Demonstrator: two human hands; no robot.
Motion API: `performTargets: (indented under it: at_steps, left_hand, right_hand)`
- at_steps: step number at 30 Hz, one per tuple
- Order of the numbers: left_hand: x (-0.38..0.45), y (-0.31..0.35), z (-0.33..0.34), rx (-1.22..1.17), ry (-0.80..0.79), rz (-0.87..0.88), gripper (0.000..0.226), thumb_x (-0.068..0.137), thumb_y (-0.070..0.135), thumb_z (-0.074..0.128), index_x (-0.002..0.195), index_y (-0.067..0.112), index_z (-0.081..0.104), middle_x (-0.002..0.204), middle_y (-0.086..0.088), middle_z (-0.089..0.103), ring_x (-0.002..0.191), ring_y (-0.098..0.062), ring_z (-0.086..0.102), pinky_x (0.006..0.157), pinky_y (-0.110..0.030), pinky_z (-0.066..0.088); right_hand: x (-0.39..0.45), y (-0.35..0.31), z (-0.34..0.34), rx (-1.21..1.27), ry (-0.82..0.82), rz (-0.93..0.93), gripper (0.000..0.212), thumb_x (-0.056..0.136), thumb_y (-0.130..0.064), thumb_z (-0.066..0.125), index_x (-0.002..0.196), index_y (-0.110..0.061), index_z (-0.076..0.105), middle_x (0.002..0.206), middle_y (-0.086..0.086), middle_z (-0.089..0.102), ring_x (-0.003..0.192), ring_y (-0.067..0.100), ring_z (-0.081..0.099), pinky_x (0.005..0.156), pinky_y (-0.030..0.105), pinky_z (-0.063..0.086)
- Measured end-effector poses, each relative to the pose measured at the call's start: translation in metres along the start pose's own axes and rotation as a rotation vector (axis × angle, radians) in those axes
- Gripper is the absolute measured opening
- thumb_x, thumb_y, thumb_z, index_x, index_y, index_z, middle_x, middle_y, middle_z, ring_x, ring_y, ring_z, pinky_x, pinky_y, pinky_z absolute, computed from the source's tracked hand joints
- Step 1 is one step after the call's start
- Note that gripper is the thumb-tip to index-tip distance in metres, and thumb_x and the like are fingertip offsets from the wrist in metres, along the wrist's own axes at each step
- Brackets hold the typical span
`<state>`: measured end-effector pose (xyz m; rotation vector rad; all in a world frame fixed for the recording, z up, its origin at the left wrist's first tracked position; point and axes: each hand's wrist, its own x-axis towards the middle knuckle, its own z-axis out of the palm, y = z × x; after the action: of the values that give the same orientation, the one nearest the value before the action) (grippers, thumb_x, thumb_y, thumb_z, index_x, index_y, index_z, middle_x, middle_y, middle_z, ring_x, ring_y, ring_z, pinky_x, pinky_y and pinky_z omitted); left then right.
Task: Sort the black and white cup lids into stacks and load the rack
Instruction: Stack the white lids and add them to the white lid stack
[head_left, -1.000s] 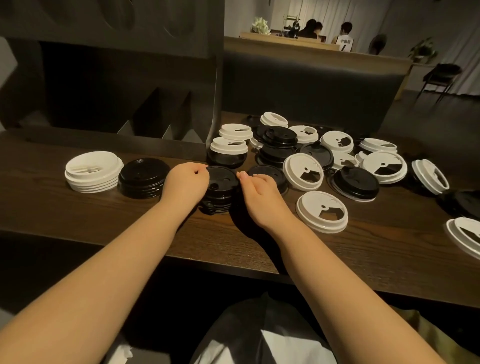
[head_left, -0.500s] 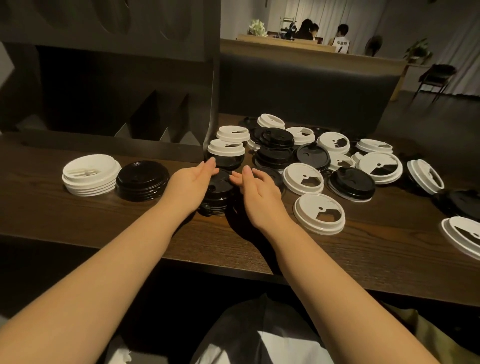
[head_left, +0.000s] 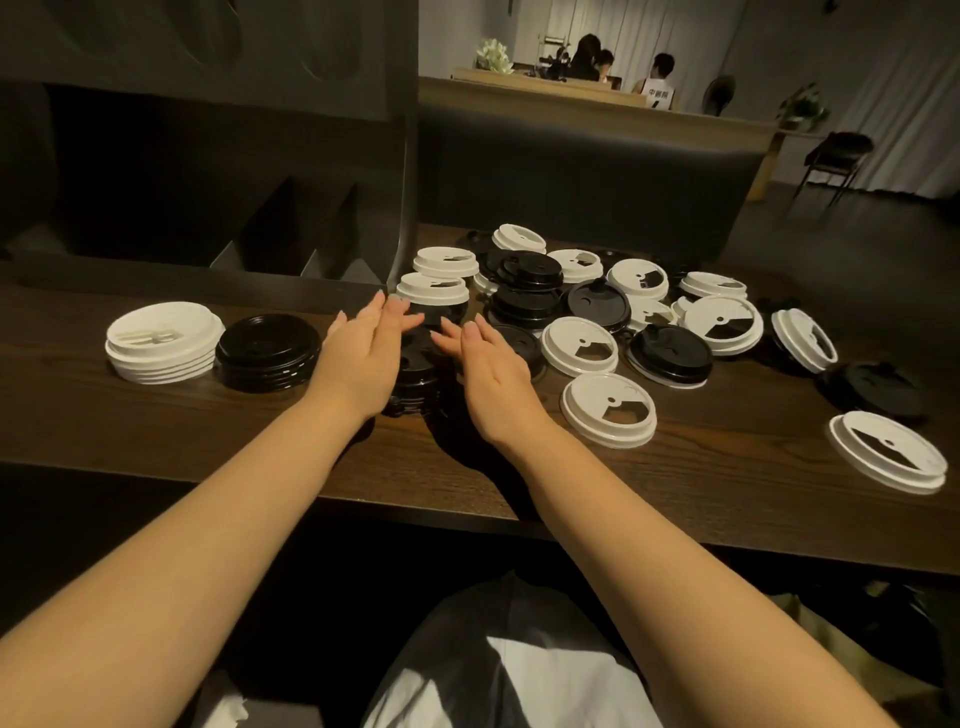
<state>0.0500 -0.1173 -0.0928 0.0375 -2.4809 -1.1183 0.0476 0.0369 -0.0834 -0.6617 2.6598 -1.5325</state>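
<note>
On the counter, between the hands: a short stack of black lids (head_left: 415, 374) stands near the front edge, the left hand (head_left: 363, 358) and right hand (head_left: 485, 371) flanking it.
Fingers: both hands have straight fingers held together, clamped on nothing; whether the palms touch the stack I cannot tell.
Sorted stacks: white lid stack (head_left: 161, 343) and black lid stack (head_left: 267, 351) stand just beside each other at left.
Unsorted pile: loose lids (head_left: 597, 306) of both colours lie mixed to the right, some tilted, some inverted.
Handling: thin plastic, likely very light, springy and slick; nested stacks probably shift sideways easily.
Hold: best squeezed at the rims from 2 opposite sides, low on the stack.
Rack: dark slotted rack (head_left: 291, 244) behind, its dividers visible.
Surface: dark wood counter (head_left: 234, 431), smooth grain.
Room: dim café; people sit at a far table (head_left: 571, 88).
</note>
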Motion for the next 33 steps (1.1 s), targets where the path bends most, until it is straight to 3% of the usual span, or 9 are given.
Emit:
performTargets:
  at_steps: [3,5,7,11,14,19,22,26,33]
  left_hand:
    - [-0.003,0.02,0.003,-0.011,0.016,0.073,0.077,0.09,0.06,0.006,0.126,0.021,0.062,0.147,-0.001,0.046,0.144,-0.016,0.026,0.119,-0.035,0.002]
    - [-0.004,0.038,0.007,0.005,-0.026,0.096,0.065,0.098,0.053,0.011,0.129,0.022,0.06,0.146,-0.001,0.046,0.143,-0.018,0.028,0.117,-0.03,0.004]
    - [-0.006,0.057,0.014,-0.022,-0.061,0.098,0.052,0.105,0.039,0.018,0.131,0.02,0.059,0.145,-0.002,0.047,0.14,-0.017,0.031,0.11,-0.022,0.013]
    - [-0.012,0.091,0.035,-0.048,-0.16,0.162,0.052,0.105,0.038,0.019,0.132,0.016,0.057,0.147,-0.005,0.044,0.143,-0.019,0.028,0.119,-0.038,0.015]
    - [-0.016,0.108,0.057,-0.048,-0.232,0.178,0.051,0.105,0.035,0.018,0.134,0.013,0.054,0.147,-0.004,0.045,0.143,-0.014,0.027,0.119,-0.032,0.012]
    - [-0.01,0.125,0.091,-0.106,-0.361,0.125,0.056,0.104,0.042,0.018,0.138,0.012,0.051,0.146,-0.004,0.046,0.138,-0.015,0.035,0.108,-0.026,0.024]
    - [0.0,0.134,0.103,-0.134,-0.412,0.072,0.058,0.104,0.041,0.018,0.126,0.006,0.058,0.134,-0.01,0.056,0.124,-0.019,0.047,0.091,-0.025,0.029]
    - [0.014,0.14,0.113,-0.129,-0.464,0.002,0.058,0.104,0.045,0.016,0.12,0.01,0.06,0.132,-0.012,0.056,0.123,-0.023,0.046,0.089,-0.027,0.027]
    - [0.019,0.122,0.118,-0.084,-0.38,0.069,0.054,0.104,0.04,0.019,0.145,0.011,0.041,0.154,-0.005,0.034,0.146,-0.014,0.019,0.116,-0.029,0.015]
  right_hand:
    - [0.008,-0.004,-0.01,0.108,0.078,0.045,0.07,0.096,-0.06,0.012,0.124,-0.022,0.064,0.147,-0.004,0.044,0.144,0.008,0.02,0.119,0.044,0.011]
    - [0.012,-0.003,-0.023,0.101,0.1,0.096,0.094,0.073,-0.085,0.006,0.118,-0.029,0.067,0.146,-0.003,0.046,0.142,0.011,0.027,0.117,0.047,0.017]
    - [0.012,0.002,-0.041,0.067,0.119,0.154,0.103,0.061,-0.09,0.004,0.114,-0.031,0.069,0.146,-0.001,0.046,0.142,0.013,0.028,0.116,0.048,0.017]
    - [-0.007,0.018,-0.076,0.023,0.189,0.227,0.091,0.072,-0.079,0.007,0.112,-0.027,0.07,0.146,0.0,0.046,0.142,0.014,0.027,0.117,0.047,0.015]
    - [-0.021,0.039,-0.094,-0.01,0.231,0.264,0.081,0.084,-0.069,0.008,0.113,-0.025,0.07,0.145,0.002,0.047,0.141,0.015,0.03,0.116,0.048,0.017]
    - [-0.026,0.065,-0.116,-0.03,0.278,0.341,0.102,0.06,-0.084,0.004,0.113,-0.026,0.07,0.147,-0.001,0.045,0.142,0.012,0.028,0.117,0.048,0.016]
    - [-0.024,0.074,-0.134,-0.063,0.322,0.351,0.104,0.058,-0.083,0.003,0.116,-0.026,0.068,0.144,0.0,0.048,0.141,0.013,0.03,0.116,0.049,0.016]
    - [-0.018,0.083,-0.152,-0.087,0.348,0.391,0.098,0.066,-0.079,0.003,0.118,-0.027,0.067,0.147,0.003,0.044,0.142,0.015,0.026,0.116,0.051,0.015]
    - [0.006,0.079,-0.145,-0.252,0.349,0.364,0.065,0.101,-0.049,0.01,0.121,-0.021,0.065,0.148,0.004,0.041,0.143,0.018,0.02,0.116,0.046,0.007]
